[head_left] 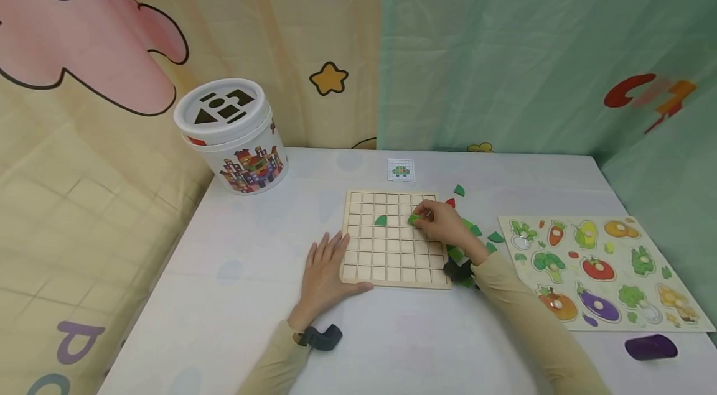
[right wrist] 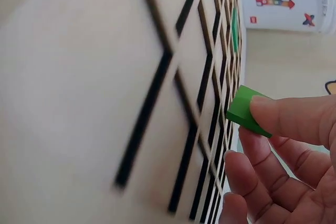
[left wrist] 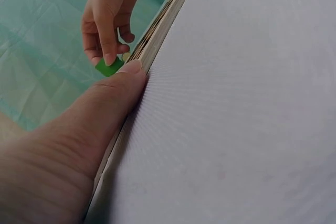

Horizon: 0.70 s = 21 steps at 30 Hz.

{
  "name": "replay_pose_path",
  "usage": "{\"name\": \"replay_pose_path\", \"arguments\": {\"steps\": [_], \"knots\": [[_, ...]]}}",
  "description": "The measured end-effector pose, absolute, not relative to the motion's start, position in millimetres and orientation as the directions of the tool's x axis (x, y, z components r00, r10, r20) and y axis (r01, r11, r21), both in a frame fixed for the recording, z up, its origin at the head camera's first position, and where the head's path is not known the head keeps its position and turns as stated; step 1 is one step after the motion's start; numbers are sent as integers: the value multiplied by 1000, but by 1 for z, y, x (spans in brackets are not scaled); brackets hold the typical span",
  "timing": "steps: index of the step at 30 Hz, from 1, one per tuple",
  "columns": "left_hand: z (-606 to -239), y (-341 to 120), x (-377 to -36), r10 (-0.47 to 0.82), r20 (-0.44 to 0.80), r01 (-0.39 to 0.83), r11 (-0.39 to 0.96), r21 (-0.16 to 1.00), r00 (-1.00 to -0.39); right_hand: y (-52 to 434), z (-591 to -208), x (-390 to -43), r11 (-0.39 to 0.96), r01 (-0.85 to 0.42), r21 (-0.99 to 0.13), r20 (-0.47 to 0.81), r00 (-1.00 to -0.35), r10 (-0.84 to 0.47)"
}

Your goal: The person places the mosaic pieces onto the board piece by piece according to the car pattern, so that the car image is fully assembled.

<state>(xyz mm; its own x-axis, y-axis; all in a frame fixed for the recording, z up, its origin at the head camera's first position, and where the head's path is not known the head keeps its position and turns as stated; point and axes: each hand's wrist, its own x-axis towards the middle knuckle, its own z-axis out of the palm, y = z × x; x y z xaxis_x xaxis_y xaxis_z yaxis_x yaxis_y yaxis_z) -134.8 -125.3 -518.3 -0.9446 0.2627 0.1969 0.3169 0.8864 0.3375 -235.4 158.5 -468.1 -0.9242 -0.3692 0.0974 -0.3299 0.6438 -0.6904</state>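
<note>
So far one green piece (head_left: 380, 220) sits in our grid board (head_left: 392, 277); our right hand (head_left: 445, 225) pinches a second green tile (head_left: 414, 218) at two o'clock, our left hand (head_left: 325, 270) flat, steadying; spare pieces (head_left: 495, 237) wait.

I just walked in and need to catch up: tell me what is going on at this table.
A person sits at a white table with a wooden grid board. Their right hand pinches a small green block just over the board's upper right squares. Their left hand lies flat at the board's left edge. One green quarter-round piece already sits in a square. More green pieces lie loose to the right, beside a vegetable peg puzzle.
</note>
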Motion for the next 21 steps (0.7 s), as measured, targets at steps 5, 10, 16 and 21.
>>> {"name": "replay_pose_path", "arguments": {"steps": [5,10,16,21], "knots": [[-519,-125,-135,272,167,312,898,309,-948,144,-465,-240,644,-333,-689,79,-918,-390],[-519,-125,-134,280,153,314,902,296,-948,135,-466,-246,655,-350,-670,75,-909,-409],[-518,-124,-133,281,136,310,904,296,-950,128,-469,-250,657,-351,-667,59,-904,-423],[-517,-125,-133,278,138,308,901,305,-951,122,-468,-253,665,-339,-665,45,-907,-418]]}}
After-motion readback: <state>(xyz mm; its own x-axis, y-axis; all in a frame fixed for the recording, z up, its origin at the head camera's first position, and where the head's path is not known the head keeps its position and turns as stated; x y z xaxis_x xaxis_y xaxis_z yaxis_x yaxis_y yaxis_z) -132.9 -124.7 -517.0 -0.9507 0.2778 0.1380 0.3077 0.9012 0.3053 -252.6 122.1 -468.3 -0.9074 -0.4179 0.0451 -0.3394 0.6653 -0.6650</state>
